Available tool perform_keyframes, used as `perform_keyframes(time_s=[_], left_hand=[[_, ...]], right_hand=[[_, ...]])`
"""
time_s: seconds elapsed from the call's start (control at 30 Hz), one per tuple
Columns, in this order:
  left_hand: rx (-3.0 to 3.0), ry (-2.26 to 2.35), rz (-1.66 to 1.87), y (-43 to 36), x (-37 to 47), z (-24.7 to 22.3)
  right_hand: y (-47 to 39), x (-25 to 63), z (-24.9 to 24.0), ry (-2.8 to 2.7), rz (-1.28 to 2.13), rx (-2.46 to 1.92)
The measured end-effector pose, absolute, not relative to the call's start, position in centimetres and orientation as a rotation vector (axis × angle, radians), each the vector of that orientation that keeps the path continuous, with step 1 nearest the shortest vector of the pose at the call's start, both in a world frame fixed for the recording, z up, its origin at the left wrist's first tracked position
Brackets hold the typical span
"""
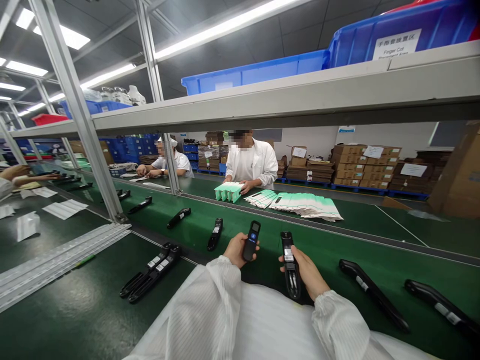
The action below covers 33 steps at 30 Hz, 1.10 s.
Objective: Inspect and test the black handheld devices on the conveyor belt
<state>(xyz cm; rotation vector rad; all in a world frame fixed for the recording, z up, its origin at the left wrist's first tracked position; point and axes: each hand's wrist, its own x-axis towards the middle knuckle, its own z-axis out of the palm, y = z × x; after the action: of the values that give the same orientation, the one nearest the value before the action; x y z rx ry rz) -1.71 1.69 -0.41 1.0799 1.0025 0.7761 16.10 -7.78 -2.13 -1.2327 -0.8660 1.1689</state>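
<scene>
My left hand [237, 251] is wrapped round a black handheld device [250, 243] with a small screen and a blue button, face up. In my right hand [308, 272] is another black handheld device [289, 267], its back turned up, showing a white label and an open recess with something silvery inside. The two devices are held apart, both above the green conveyor belt [322, 245]. Left of my hands, one more such device [215, 234] lies on the belt. Two dark devices with white labels [153, 272] rest side by side on the near green worktop.
Further devices [373, 292] lie on the belt to the right, and several more run away to the left. A metal upright [80, 110] and an overhead shelf [262, 102] frame the belt. Across it, a person [251, 160] handles green-white cartons [228, 191]; flat cartons [307, 205] lie alongside.
</scene>
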Motion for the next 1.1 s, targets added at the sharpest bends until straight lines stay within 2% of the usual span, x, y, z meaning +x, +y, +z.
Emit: perform_keyframes(time_s=[0.1, 0.23, 0.4, 0.5, 0.57, 0.67, 0.73, 0.97, 1.1], left_hand=[[0.709, 0.669, 0.781, 0.3, -0.5, -0.2], [0.690, 0.585, 0.728, -1.2, 0.7, 0.1], [0.875, 0.698, 0.858, -2.8, 2.1, 0.5], [1.122, 0.857, 1.032, -3.5, 2.7, 0.5], [1.338, 0.902, 1.154, -3.8, 3.0, 0.3], [1.584, 0.897, 1.260, -4.4, 3.4, -0.2], [1.670, 0.888, 1.263, -4.9, 3.7, -0.4], [1.602, 0.814, 1.182, -4.1, 3.4, -0.2], [1.966, 1.234, 1.095, -0.9, 0.3, -0.6]], right_hand=[[-7.0, 17.4, -3.5, -1.016, 0.997, -1.457], [-6.2, 19.1, -4.9, -1.162, 0.727, -1.616], [-6.1, 19.7, -5.1, -1.204, 0.509, -1.683], [-6.3, 18.9, -4.2, -1.253, 0.377, -1.574], [-6.7, 17.9, -3.2, -1.231, 0.490, -1.423], [-7.4, 16.2, -1.7, -1.040, 0.911, -1.176], [-7.9, 15.4, -0.9, -0.917, 1.077, -1.025], [-8.5, 15.2, -0.1, -0.838, 1.193, -0.872], [-8.7, 15.3, 0.1, -0.866, 1.215, -0.909]])
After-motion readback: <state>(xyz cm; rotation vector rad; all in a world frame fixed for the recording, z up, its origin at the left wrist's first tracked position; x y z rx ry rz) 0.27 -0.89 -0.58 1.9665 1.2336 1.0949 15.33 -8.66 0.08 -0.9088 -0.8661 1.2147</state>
